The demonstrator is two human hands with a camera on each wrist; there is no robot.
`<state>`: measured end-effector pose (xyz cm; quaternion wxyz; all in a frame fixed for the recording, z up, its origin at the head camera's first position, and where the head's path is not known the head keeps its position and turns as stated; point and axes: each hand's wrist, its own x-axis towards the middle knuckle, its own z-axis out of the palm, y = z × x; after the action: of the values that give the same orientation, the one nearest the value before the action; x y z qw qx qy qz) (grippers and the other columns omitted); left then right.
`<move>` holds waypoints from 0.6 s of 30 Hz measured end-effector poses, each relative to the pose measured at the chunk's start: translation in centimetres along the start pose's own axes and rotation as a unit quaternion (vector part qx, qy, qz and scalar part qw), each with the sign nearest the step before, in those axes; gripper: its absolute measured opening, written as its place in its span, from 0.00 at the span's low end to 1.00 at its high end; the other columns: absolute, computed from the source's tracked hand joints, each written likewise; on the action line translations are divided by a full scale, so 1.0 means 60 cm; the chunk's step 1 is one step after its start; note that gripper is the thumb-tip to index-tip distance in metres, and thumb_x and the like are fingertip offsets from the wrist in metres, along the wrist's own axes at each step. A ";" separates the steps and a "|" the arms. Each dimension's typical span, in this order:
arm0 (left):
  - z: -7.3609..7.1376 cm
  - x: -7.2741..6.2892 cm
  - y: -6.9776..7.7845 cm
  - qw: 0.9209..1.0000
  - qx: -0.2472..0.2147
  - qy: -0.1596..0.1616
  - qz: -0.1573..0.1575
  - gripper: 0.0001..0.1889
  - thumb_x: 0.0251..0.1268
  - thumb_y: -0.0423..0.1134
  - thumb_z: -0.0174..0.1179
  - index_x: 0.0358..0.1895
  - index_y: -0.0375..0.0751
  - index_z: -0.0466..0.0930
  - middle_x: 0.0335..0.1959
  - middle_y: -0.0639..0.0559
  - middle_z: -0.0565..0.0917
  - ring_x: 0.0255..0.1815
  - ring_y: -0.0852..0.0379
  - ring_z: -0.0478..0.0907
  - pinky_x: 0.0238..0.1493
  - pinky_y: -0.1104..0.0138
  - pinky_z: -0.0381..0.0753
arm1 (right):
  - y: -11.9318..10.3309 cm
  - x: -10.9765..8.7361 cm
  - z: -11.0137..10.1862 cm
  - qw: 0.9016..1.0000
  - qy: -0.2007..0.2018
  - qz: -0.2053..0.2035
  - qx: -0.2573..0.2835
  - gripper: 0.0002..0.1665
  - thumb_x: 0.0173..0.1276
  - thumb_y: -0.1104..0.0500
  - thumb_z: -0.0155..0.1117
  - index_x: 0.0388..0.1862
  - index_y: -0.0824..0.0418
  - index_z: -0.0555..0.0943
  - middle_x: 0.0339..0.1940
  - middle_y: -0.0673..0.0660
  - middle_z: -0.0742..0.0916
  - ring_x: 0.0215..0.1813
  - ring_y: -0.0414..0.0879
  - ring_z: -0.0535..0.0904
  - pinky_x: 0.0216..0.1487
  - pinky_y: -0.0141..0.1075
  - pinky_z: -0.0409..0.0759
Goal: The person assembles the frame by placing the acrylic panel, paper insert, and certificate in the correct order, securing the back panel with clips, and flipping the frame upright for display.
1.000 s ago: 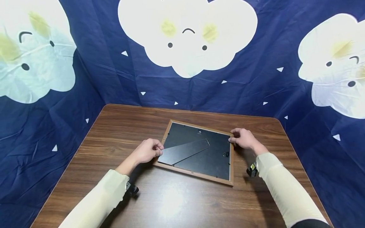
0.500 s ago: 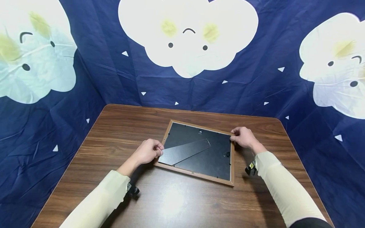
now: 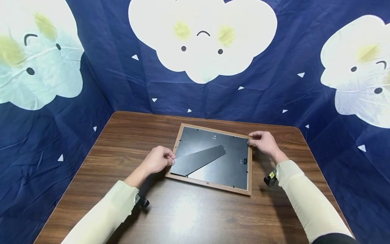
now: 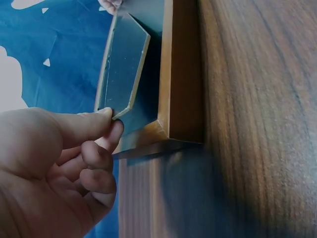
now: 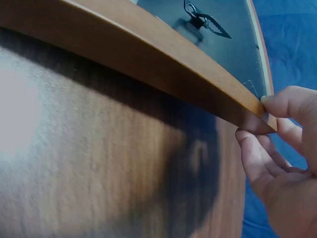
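Observation:
A wooden picture frame (image 3: 208, 185) lies back side up on the table, its black backing facing me. An easel stand (image 3: 198, 160), a dark flat strip, slants across the backing. My left hand (image 3: 158, 159) pinches the stand's free end between thumb and index finger; the left wrist view shows the stand (image 4: 126, 64) slightly raised from the backing. My right hand (image 3: 264, 142) grips the frame at its far right corner. In the right wrist view, thumb and fingers hold that corner from both sides, and the frame (image 5: 163, 74) appears lifted off the table there.
The brown wood-grain table (image 3: 134, 135) extends around the frame. Behind it hangs a blue cloth (image 3: 213, 98) printed with white clouds. A small metal hanger (image 5: 213, 25) sticks up from the backing. A small device (image 3: 141, 202) sits on each wrist.
My right hand has moved slightly up and away, and the frame's right and far sides have risen with it. The left hand keeps its pinch on the stand, nearly still.

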<state>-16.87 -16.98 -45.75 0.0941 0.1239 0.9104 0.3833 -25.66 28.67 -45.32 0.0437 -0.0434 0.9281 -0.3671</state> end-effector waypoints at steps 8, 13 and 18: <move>-0.007 -0.002 0.008 1.000 -0.003 -0.002 -0.021 0.03 0.58 0.32 0.71 0.34 0.41 0.90 0.26 0.57 0.87 0.28 0.63 0.79 0.36 0.66 0.77 | -0.003 0.008 -0.018 0.999 -0.007 -0.028 0.024 0.18 0.65 0.63 0.73 0.53 0.67 0.86 0.45 0.65 0.90 0.36 0.36 0.81 0.40 0.27 0.79; -0.011 -0.007 0.013 1.000 -0.006 -0.001 -0.022 0.03 0.57 0.32 0.71 0.34 0.42 0.90 0.25 0.58 0.87 0.28 0.63 0.79 0.35 0.65 0.77 | -0.002 0.009 -0.031 0.997 -0.041 -0.015 0.061 0.20 0.67 0.63 0.72 0.56 0.68 0.83 0.47 0.65 0.89 0.38 0.36 0.82 0.41 0.27 0.80; -0.014 -0.009 0.014 1.000 -0.012 0.003 -0.022 0.03 0.58 0.32 0.70 0.35 0.41 0.91 0.26 0.57 0.88 0.28 0.62 0.79 0.34 0.65 0.76 | -0.007 0.005 -0.044 0.997 -0.045 -0.024 0.054 0.22 0.66 0.62 0.74 0.57 0.68 0.82 0.46 0.65 0.88 0.39 0.39 0.80 0.39 0.30 0.80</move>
<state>-16.47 -17.13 -44.51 0.1013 0.1016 0.9084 0.3928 -26.22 30.13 -43.15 0.0793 -0.0795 0.9026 -0.4156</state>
